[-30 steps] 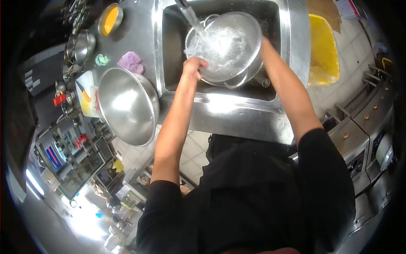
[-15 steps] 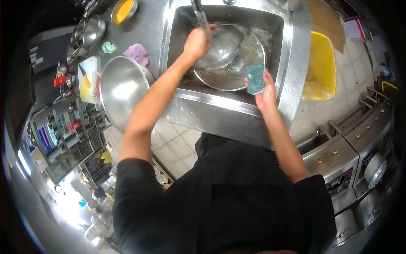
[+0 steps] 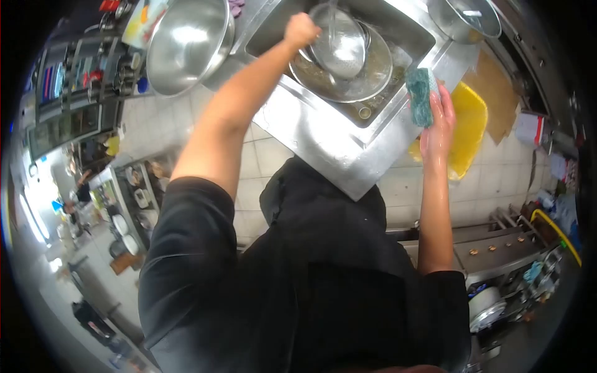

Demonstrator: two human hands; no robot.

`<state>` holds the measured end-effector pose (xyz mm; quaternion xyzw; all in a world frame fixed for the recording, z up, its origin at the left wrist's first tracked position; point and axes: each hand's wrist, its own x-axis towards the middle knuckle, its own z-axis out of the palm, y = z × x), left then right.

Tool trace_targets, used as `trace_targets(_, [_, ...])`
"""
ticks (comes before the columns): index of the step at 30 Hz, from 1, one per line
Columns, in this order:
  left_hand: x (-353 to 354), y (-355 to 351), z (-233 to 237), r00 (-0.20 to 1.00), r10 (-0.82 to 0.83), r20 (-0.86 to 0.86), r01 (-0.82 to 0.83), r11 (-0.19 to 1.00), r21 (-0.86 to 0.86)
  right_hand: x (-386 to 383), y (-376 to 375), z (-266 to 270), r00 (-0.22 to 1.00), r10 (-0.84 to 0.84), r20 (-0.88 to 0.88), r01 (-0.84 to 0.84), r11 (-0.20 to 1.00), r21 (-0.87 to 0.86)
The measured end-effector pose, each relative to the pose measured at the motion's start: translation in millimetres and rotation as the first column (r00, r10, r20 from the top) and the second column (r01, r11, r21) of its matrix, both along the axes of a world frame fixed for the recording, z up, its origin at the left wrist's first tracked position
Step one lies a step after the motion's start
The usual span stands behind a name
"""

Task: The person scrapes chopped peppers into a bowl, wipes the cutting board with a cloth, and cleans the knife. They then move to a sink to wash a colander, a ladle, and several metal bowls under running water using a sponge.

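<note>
My left hand [image 3: 301,30] is closed on the edge of a metal bowl [image 3: 342,53] in the sink [image 3: 273,38]. Water runs from above into this bowl. Beneath it lies a larger round metal vessel [image 3: 373,89] with cloudy water in it. My right hand [image 3: 439,121], wet, is wrapped round a green scouring sponge [image 3: 420,102] with a paler back. It is held up over the sink's right rim, apart from the bowl.
A big steel bowl [image 3: 186,46] stands left of the sink, near a cutting board [image 3: 138,28]. At the upper right sits a metal pot [image 3: 457,22]. On the tiled floor are a yellow tub [image 3: 472,118] and cardboard [image 3: 495,93]. Stoves line the lower right.
The view has turned and shifted. My right hand has carried the sponge from the large vessel's rim out to the sink's right edge. My left hand stays at the bowl.
</note>
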<state>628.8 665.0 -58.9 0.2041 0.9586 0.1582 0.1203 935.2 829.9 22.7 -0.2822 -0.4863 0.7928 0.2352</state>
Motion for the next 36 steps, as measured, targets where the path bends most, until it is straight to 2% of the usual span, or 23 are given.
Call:
trace_targets(3, [56.2,7.0,-13.8,0.951,-0.268,-0.154,0.272,0.962,0.006,16.7,4.9,9.1,0.997,0.080,0.010,-0.080,0.994,0.073])
trace_targets(4, [61.8,8.7,-46.5,0.900,-0.306,-0.311,0.372,0.910,0.182,20.2,4.6,11.9,0.994,0.106,0.005,-0.106,0.988,0.108])
trace_targets(5, [90.6,6.3,-5.6,0.881,-0.424,-0.211,0.454,0.882,0.124,20.7,2.8,19.5,0.985,0.173,0.005,-0.172,0.976,0.134])
trace_targets(6, [110.9,-2.2,25.3,0.841,-0.515,-0.168,0.541,0.813,0.217,22.8,-0.7,27.5,0.985,0.171,0.028,-0.174,0.970,0.168])
trace_targets(7, [104.3,-11.7,18.5,0.542,-0.712,-0.447,0.777,0.627,-0.056,25.1,-3.5,34.4,0.984,0.167,0.058,-0.175,0.964,0.201])
trace_targets(8, [115.9,-22.3,31.2,0.798,-0.541,-0.265,0.599,0.756,0.263,27.8,-2.4,36.5,0.971,0.229,0.075,-0.240,0.946,0.219])
trace_targets(9, [105.0,-38.6,27.5,0.669,-0.504,-0.546,0.705,0.663,0.252,28.1,-2.7,38.3,0.979,0.194,0.058,-0.202,0.941,0.270])
trace_targets(11, [108.4,-98.7,85.2,0.506,-0.369,-0.780,0.745,0.643,0.178,29.5,-10.6,52.8,0.978,0.201,0.049,-0.206,0.921,0.331])
trace_targets(13, [130.4,-154.2,128.4,0.523,0.086,-0.848,0.700,0.524,0.485,28.4,-20.3,63.0,0.967,0.255,0.007,-0.241,0.906,0.347])
trace_targets(14, [159.5,-187.7,147.0,0.615,0.224,-0.756,0.494,0.638,0.591,26.8,-24.6,67.2,0.963,0.268,0.030,-0.262,0.904,0.337])
trace_targets(15, [187.9,-221.2,145.8,0.612,0.260,-0.747,0.458,0.654,0.602,27.3,-32.6,70.9,0.960,0.274,0.050,-0.275,0.903,0.329])
trace_targets(16, [216.5,-248.4,138.3,0.603,0.429,-0.673,0.245,0.704,0.667,27.0,-40.9,77.0,0.945,0.316,0.082,-0.325,0.885,0.333])
trace_targets(17, [244.4,-273.8,130.9,0.554,0.585,-0.593,0.026,0.699,0.714,25.8,-44.1,78.9,0.936,0.332,0.119,-0.353,0.871,0.341])
trace_targets(18, [272.7,-297.7,123.7,0.518,0.645,-0.562,-0.020,0.666,0.746,24.3,-46.2,81.8,0.929,0.333,0.160,-0.369,0.863,0.344])
trace_targets(20, [316.2,-338.5,72.7,0.441,0.780,-0.444,-0.124,0.543,0.831,19.3,-51.6,81.9,0.921,0.326,0.216,-0.385,0.853,0.354])
trace_targets(21, [331.8,-370.3,16.0,0.309,0.918,-0.250,-0.267,0.336,0.903,15.1,-68.1,76.9,0.911,0.338,0.236,-0.399,0.866,0.300])
trace_targets(23, [354.4,-393.2,-19.0,0.137,0.959,0.249,-0.784,-0.048,0.619,13.5,-78.7,75.5,0.891,0.351,0.286,-0.425,0.867,0.260])
trace_targets(25, [341.7,-404.9,-96.3,0.093,0.910,0.404,-0.863,-0.128,0.488,7.0,-86.3,65.1,0.891,0.332,0.311,-0.413,0.877,0.245])
trace_targets(27, [317.5,-399.5,-221.8,0.056,0.909,0.413,-0.958,-0.068,0.278,1.5,-97.3,62.5,0.881,0.254,0.399,-0.355,0.913,0.202])
trace_targets(29, [279.2,-368.1,-314.5,0.239,0.910,0.338,-0.919,0.100,0.381,-3.3,-103.5,51.4,0.860,0.234,0.453,-0.379,0.887,0.263])
trace_targets(31, [239.4,-319.2,-356.9,0.169,0.788,0.592,-0.970,0.026,0.243,-1.1,-93.9,44.0,0.870,0.157,0.468,-0.319,0.902,0.290])
trace_targets(33, [209.2,-265.1,-409.4,0.267,0.800,0.537,-0.957,0.154,0.247,-1.6,-89.4,42.4,0.870,0.133,0.475,-0.298,0.909,0.291])
trace_targets(36, [181.1,-221.2,-401.2,0.268,0.709,0.652,-0.959,0.131,0.252,3.6,-79.7,40.7,0.892,0.038,0.451,-0.225,0.902,0.368])
